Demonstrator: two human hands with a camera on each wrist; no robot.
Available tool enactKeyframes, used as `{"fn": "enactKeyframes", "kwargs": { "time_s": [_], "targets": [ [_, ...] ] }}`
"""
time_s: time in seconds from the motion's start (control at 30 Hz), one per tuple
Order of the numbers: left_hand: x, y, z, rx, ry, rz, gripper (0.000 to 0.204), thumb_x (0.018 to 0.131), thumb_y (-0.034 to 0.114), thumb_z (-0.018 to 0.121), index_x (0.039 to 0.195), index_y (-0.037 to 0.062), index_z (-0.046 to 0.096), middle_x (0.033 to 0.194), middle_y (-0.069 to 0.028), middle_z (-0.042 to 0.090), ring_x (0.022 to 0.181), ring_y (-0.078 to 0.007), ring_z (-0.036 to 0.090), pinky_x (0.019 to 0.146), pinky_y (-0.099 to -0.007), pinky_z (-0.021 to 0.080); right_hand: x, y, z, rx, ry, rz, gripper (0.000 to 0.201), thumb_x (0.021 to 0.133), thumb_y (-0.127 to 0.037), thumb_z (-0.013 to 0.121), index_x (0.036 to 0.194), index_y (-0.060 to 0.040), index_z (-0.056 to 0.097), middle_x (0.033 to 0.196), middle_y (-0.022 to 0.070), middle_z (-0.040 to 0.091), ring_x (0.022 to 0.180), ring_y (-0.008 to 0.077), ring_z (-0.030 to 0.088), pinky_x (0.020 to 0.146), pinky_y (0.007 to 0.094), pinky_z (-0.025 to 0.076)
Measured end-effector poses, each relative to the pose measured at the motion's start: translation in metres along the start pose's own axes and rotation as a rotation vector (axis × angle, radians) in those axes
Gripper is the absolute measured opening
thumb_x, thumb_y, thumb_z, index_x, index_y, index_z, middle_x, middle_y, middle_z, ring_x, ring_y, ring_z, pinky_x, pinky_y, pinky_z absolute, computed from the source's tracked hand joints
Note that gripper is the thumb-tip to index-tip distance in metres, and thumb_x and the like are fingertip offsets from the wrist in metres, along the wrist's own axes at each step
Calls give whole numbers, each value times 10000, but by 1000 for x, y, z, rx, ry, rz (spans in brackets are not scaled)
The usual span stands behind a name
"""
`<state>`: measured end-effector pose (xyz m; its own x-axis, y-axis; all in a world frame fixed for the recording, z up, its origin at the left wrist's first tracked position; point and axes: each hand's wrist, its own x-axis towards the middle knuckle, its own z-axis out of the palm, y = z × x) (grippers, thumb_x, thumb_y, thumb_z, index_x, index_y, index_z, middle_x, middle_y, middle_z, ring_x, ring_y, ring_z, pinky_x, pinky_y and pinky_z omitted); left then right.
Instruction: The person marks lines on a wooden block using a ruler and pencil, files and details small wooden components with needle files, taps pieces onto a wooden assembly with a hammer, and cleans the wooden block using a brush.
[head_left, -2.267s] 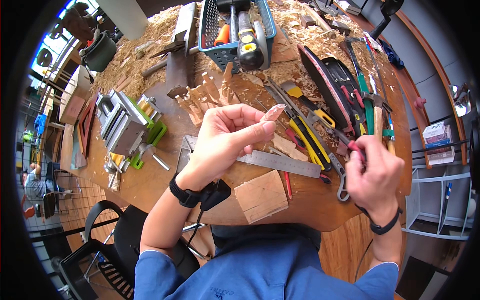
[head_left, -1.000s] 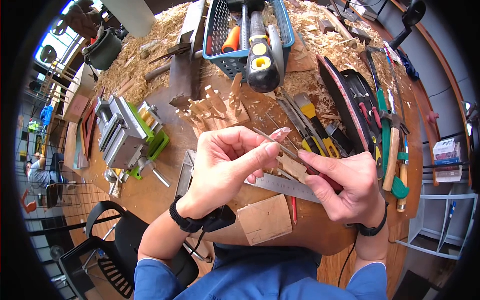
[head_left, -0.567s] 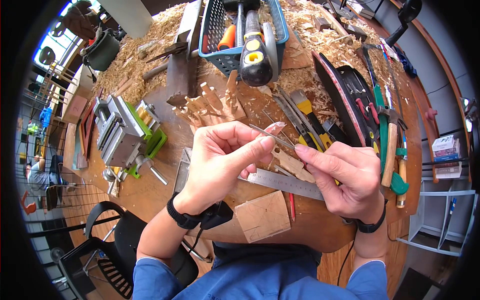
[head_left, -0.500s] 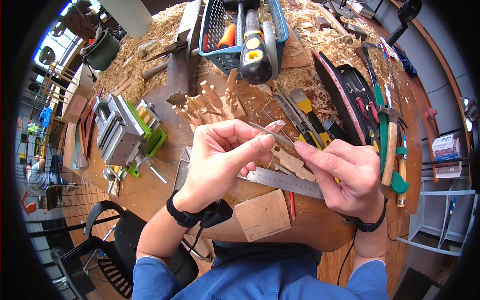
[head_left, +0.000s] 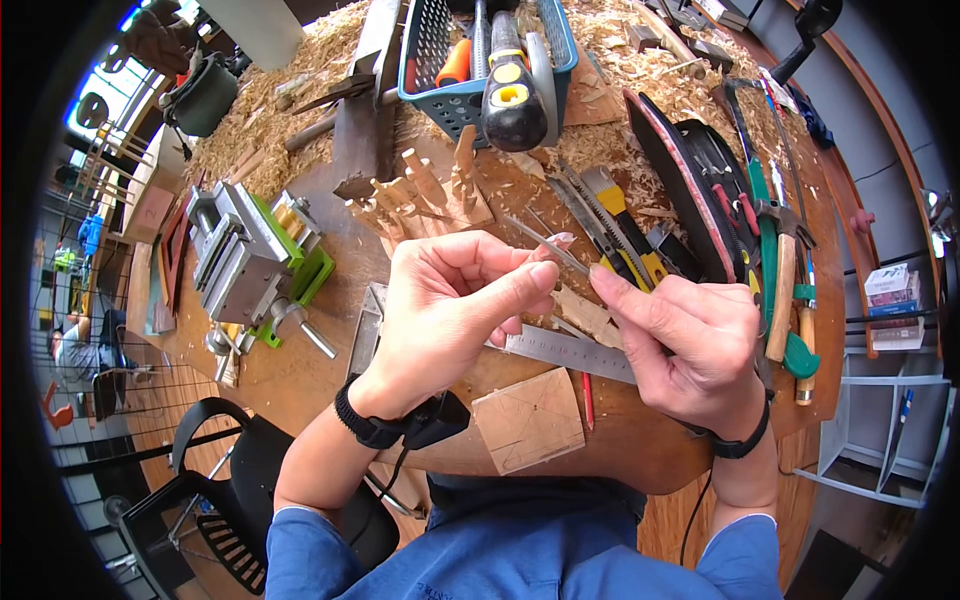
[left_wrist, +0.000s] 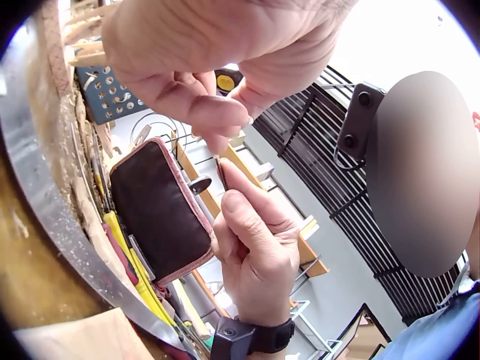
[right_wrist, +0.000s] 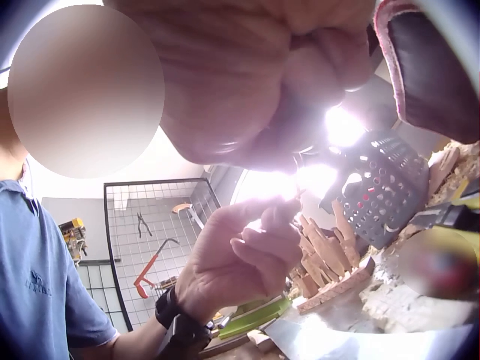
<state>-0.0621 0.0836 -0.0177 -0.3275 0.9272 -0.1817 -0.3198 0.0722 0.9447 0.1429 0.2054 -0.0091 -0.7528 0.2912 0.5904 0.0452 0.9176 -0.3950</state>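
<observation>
In the head view my left hand [head_left: 450, 300] pinches a small pinkish carved piece of wood [head_left: 562, 241] between thumb and fingers, raised over the workbench. Opposite it, my right hand [head_left: 690, 340] pinches a thin grey needle file [head_left: 525, 229], whose handle is hidden in the palm. The file's blade slants across the wood at the left fingertips. From the left wrist view, the right hand [left_wrist: 259, 259] shows its thumb and forefinger closed on the tool. Against bright glare, the right wrist view has the left hand [right_wrist: 236, 259] with curled fingers.
Below the hands lie a steel ruler [head_left: 570, 352], a square wooden board [head_left: 528, 420] and a red pencil [head_left: 588, 400]. A vise [head_left: 225, 265] stands left. Behind are carved pegs on a block [head_left: 480, 212] and a blue basket [head_left: 425, 103]. A hammer [head_left: 782, 290] lies right.
My right hand has come left from among the tools, bringing the needle file against the wood. Since then it has made small shifts along the piece. My left hand keeps its pinch.
</observation>
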Motion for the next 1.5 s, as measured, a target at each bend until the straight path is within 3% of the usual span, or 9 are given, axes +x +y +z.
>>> {"fn": "enactKeyframes", "kwargs": {
  "time_s": [0.47,0.67,0.83,1.3,1.5],
  "targets": [
    [2,1,2,57,-9,-32,147,951,131,792,965,-11,758,792,-65,760,598,-36,617,531,-185,470,-1,0,0,47,-21,50,443,762,57,729,1184,-66,778,584,50,536,441,212,536,422,347,405],
    [3,-2,2,-59,-51,-61,163,953,147,793,967,-11,755,795,-76,760,614,-48,630,540,-188,476,-1,-2,7,0,-23,52,409,790,20,747,1187,-74,778,589,53,539,447,216,542,427,350,414],
    [4,0,2,34,50,-27,125,939,127,801,963,14,755,786,-71,765,570,-36,635,493,-167,458,-1,0,7,13,47,118,364,820,-9,758,1178,-71,781,594,55,554,453,222,551,423,359,410],
    [6,-1,-3,7,52,-9,131,934,126,805,960,8,754,779,-63,758,563,-38,623,497,-170,454,1,-2,2,67,67,71,352,797,36,746,1130,-67,791,597,74,558,440,221,529,419,351,400],
    [7,-5,3,-11,0,-10,141,940,136,802,964,5,756,784,-61,759,576,-39,624,509,-173,451,4,-5,6,-58,-32,105,329,802,13,752,1121,-63,788,602,61,579,461,219,566,425,358,409]
  ]
}}
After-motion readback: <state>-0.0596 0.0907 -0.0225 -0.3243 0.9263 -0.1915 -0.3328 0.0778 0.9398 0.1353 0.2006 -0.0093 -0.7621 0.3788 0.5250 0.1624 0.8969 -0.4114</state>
